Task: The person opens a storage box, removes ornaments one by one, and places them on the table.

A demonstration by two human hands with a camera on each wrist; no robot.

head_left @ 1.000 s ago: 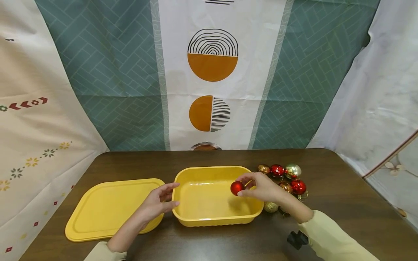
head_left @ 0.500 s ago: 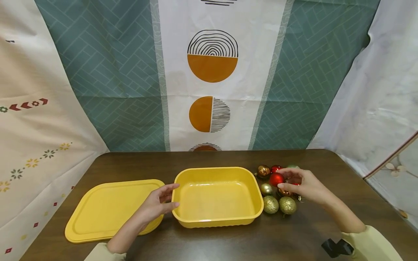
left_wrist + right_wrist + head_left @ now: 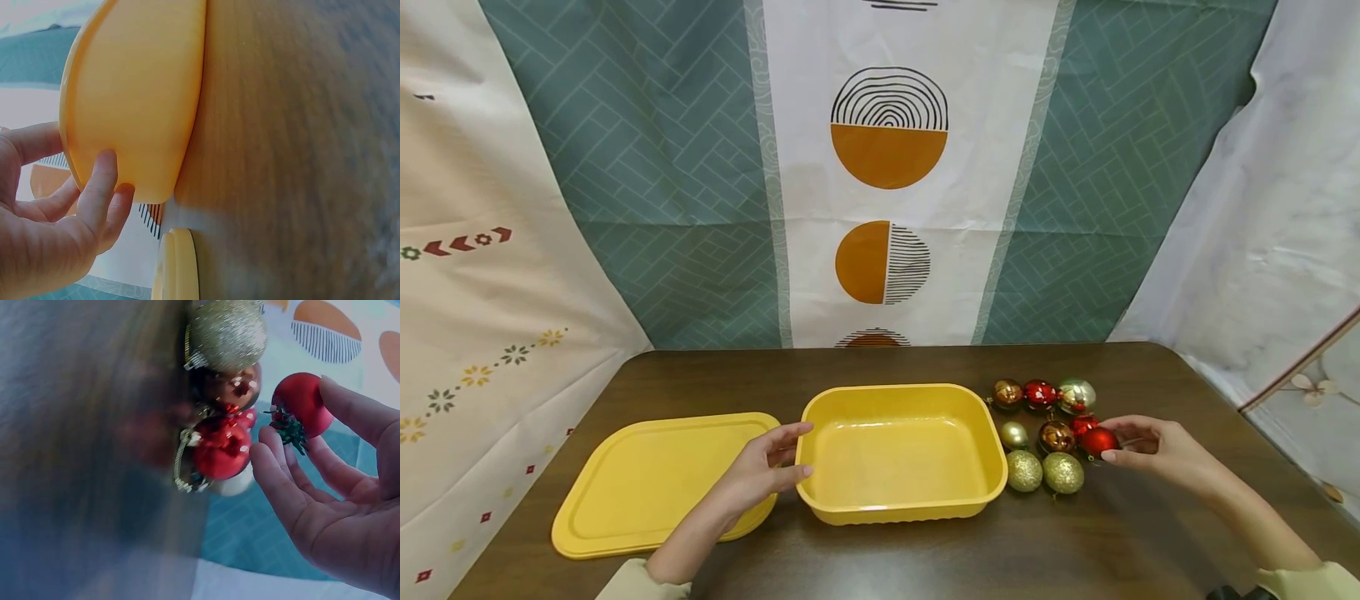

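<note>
A matte red Christmas bauble [image 3: 1098, 443] with a green tinsel tuft, pinched between thumb and fingertips, is in my right hand [image 3: 1167, 450]. It is at the right side of a bauble cluster; in the right wrist view the red bauble [image 3: 302, 403] hangs just beside a shiny red bauble [image 3: 222, 449]. At the left end of a yellow rectangular container [image 3: 895, 505], my left hand [image 3: 760, 467] holds its rim. In the left wrist view thumb and index tips reach over the edge, while other fingers lie against the outer wall [image 3: 140, 94].
Two glitter-gold baubles, one of them the near gold bauble [image 3: 1063, 473], lie beside copper, red and pale-green ones right of the container. A flat yellow lid [image 3: 662, 475] lies to the left on the dark wooden table [image 3: 880, 567]. Patterned cloth [image 3: 700, 167] hangs behind.
My right hand has carried the matte red bauble from above the container rightward, over the bauble cluster, to its right side. The left hand keeps its place at the container.
</note>
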